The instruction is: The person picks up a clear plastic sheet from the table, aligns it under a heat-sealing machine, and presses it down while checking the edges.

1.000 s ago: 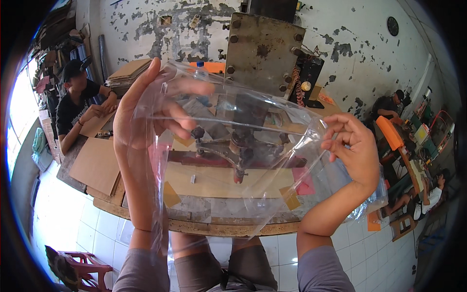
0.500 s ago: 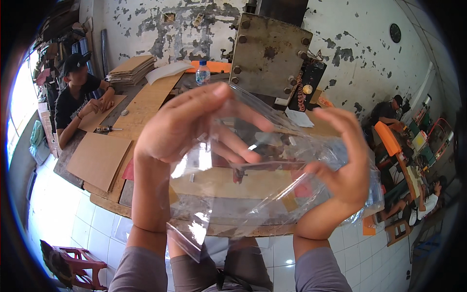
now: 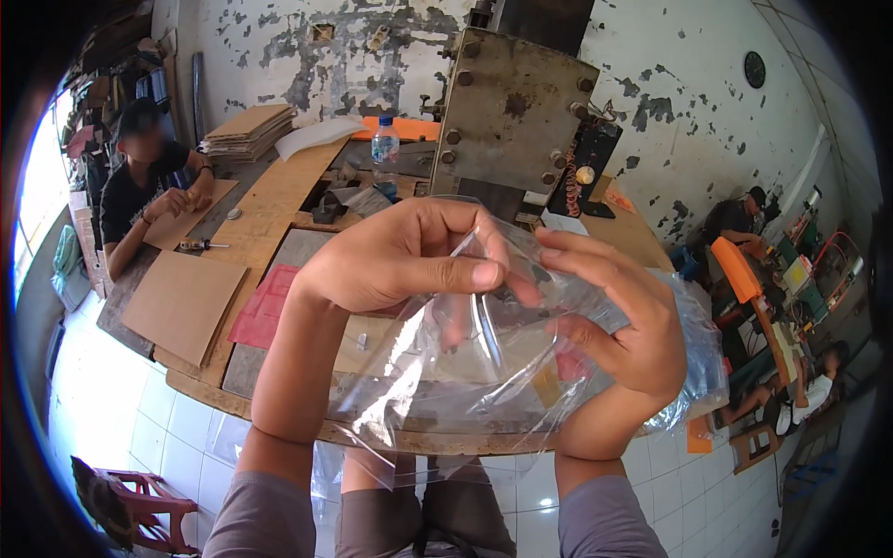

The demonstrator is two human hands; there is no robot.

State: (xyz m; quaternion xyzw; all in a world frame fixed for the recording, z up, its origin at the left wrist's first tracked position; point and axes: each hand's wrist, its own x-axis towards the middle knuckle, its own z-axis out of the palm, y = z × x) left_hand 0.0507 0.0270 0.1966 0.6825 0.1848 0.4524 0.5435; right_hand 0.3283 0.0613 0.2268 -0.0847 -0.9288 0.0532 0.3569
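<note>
A thin, clear plastic sheet or bag (image 3: 400, 391) hangs in front of me over the table's near edge, creased and shiny with reflections. My left hand (image 3: 400, 260) pinches its upper part between thumb and fingers, some of the fingers showing through the film. To the right, my right hand (image 3: 633, 330) is curved at the plastic's other side, thumb and fingers apart. Whether the right fingers lie inside or behind the film I cannot tell. Beneath the plastic lie a pale board and a small red piece, both seen through it.
A pile of clear plastic (image 3: 698, 363) lies at the table's right side. On the left are a brown board (image 3: 184, 302), red sheet (image 3: 265, 307) and screwdriver (image 3: 200, 245). Behind stand a bottle (image 3: 384, 153) and a bolted metal machine (image 3: 512, 107). A person (image 3: 149, 186) sits at left.
My left hand has turned and lowered, its thumb and fingers now closing on the film. The right hand has moved slightly left, closer to it, and the plastic has bunched between them.
</note>
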